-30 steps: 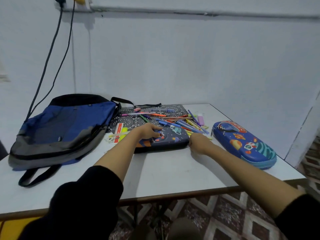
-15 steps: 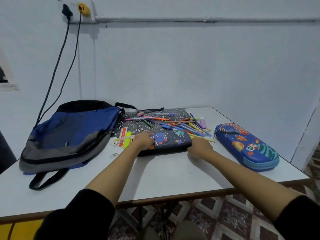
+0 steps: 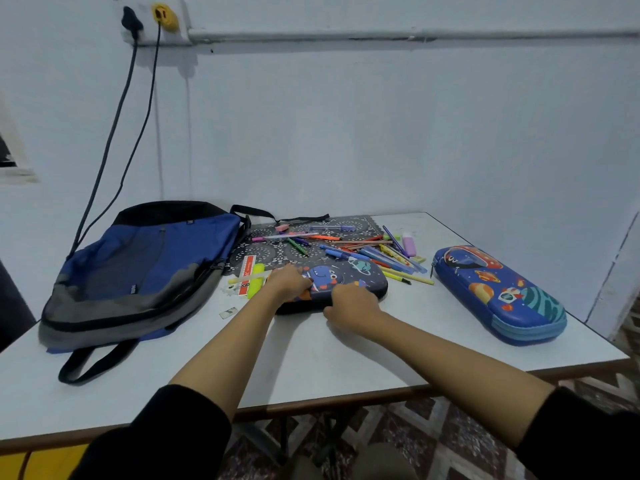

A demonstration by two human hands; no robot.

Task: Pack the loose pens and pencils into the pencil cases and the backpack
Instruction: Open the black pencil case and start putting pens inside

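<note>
One white worktop (image 3: 329, 358) carries everything, set against a pale wall with two cables hanging from a socket. The blue, grey and black backpack (image 3: 138, 271) is the biggest thing on it. It lies flat at the left with a strap trailing towards the near edge.

Next to the backpack, towards the back of the worktop, a dark patterned mat (image 3: 277, 254) is spread flat. At the right, well apart from the hands, lies the blue pencil case (image 3: 498, 292), closed and printed with planets. It sits at an angle, one end near the right corner.

The dark pencil case (image 3: 349, 277), printed with a blue monster and a planet, lies in the middle. It partly overlaps the mat's near edge.

Both hands are on this case. The left hand (image 3: 289, 282) grips its left end, fingers curled over the top. The right hand (image 3: 351, 304) sits at its near edge with the fingers curled down against the rim. What those fingers pinch there is hidden.

The loose pens and pencils (image 3: 374, 251) are scattered across the mat. They spill off its right side towards the blue pencil case, and several lie just beyond the dark case's far edge.

A red-and-white ruler (image 3: 248, 265) and a yellow highlighter (image 3: 256, 279) lie just left of the left hand. A small purple item (image 3: 409, 244) stands at the right edge of the scatter.
</note>
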